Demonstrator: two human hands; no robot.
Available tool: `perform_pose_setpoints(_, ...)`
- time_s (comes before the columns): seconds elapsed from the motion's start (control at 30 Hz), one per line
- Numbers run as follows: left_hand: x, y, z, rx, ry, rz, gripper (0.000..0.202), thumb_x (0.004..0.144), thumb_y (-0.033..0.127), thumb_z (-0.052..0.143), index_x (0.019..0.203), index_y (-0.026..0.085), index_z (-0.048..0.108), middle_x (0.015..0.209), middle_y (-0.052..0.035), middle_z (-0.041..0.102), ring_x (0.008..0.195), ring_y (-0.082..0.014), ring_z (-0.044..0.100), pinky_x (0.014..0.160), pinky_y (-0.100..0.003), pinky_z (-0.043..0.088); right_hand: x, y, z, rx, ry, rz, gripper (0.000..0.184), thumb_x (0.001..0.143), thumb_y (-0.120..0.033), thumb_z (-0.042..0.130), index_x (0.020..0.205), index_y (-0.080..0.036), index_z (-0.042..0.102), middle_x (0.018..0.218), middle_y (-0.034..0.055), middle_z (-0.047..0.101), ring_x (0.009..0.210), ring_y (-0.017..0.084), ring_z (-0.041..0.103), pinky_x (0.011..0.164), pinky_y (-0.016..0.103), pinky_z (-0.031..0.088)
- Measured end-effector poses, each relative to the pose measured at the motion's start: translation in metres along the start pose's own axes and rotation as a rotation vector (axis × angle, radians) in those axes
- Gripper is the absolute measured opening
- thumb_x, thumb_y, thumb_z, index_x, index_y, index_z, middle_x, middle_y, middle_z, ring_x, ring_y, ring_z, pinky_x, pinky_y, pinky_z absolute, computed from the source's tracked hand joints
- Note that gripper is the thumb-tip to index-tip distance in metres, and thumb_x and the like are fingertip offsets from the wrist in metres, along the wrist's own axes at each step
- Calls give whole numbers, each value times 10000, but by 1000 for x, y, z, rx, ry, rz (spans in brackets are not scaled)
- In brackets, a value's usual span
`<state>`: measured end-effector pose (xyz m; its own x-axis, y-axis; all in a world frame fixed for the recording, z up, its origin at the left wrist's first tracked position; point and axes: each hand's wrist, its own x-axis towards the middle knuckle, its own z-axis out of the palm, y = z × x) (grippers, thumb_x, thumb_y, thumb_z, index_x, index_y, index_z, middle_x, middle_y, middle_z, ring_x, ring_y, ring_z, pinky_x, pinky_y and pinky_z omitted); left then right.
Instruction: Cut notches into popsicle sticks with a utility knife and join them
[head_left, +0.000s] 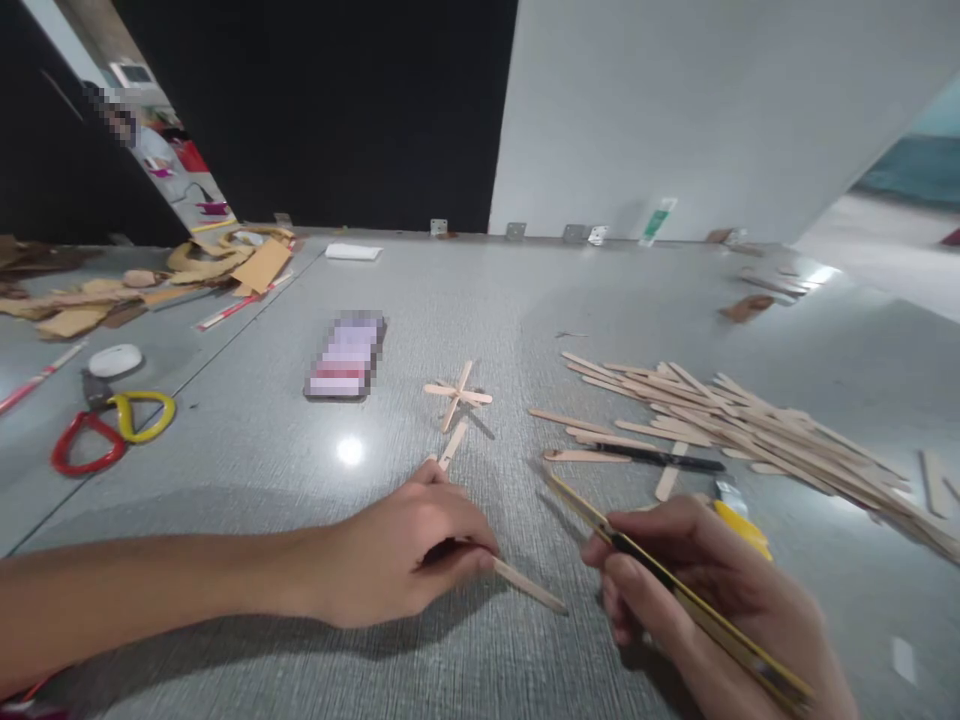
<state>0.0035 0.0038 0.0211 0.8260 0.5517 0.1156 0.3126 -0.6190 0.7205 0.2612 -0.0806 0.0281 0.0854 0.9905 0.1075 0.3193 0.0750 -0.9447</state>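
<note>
My left hand (420,545) is closed, pinching a short wooden craft stick (534,587) whose free end points right, low over the table. Another craft stick (454,445) pokes out beyond its knuckles. My right hand (697,590) grips what looks like a slim yellow-and-black utility knife (581,503), seen edge-on, its tip pointing up and left. The tip stays apart from the left hand's stick. Just beyond the hands stands a small star-shaped piece of crossed craft sticks (458,393).
A loose pile of craft sticks (720,420) spreads at right, with a black pen-like tool (660,457) and a yellow-handled tool (742,528) beside it. At left lie a phone (346,355), red-and-yellow scissors (112,430) and cardboard scraps (225,265). A person (150,150) is beyond the panel.
</note>
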Motion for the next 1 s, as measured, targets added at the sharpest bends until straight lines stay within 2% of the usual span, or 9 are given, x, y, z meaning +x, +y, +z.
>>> perform_pose_setpoints(0.1, -1, 0, 0, 4, 5, -39, 235, 1102, 223, 466, 1066, 211, 697, 844, 10, 695, 796, -159, 589, 940, -352, 371, 0, 0, -1, -31, 9, 41, 238, 930, -473, 788, 893, -248, 722, 587, -13, 682, 458, 156, 643, 409, 220, 571)
perform_pose_setpoints(0.2, -3, -1, 0, -8, 18, -83, 228, 1105, 247, 452, 1153, 216, 672, 821, 5, 671, 838, -183, 581, 937, -353, 383, 1, 1, -1, -49, -19, 51, 215, 969, -467, 740, 929, -255, 735, 630, 10, 752, 507, 173, 721, 468, 215, 617)
perform_pose_setpoints(0.47, -2, -3, 0, -15, -7, -43, 204, 1115, 199, 440, 1005, 212, 612, 829, 49, 629, 757, -125, 540, 924, -326, 341, -3, 0, -1, -23, -129, -57, 146, 1023, -356, 687, 913, -272, 734, 698, -3, 776, 561, 141, 756, 528, 155, 631)
perform_pose_setpoints(0.6, -2, -2, -1, 0, -11, -24, 219, 1121, 187, 419, 962, 206, 569, 801, 52, 578, 751, -127, 516, 908, -324, 334, -5, 0, -2, -31, -186, -46, 120, 1029, -352, 688, 971, -275, 759, 781, 13, 833, 662, 167, 829, 620, 147, 670)
perform_pose_setpoints(1.0, -2, -3, 0, 6, -25, -41, 225, 1126, 191, 407, 948, 208, 542, 783, 64, 541, 738, -123, 494, 919, -327, 308, -4, 0, -1, -35, -164, -63, 182, 1092, -366, 598, 1064, -280, 755, 904, 30, 861, 784, 167, 859, 744, 163, 680)
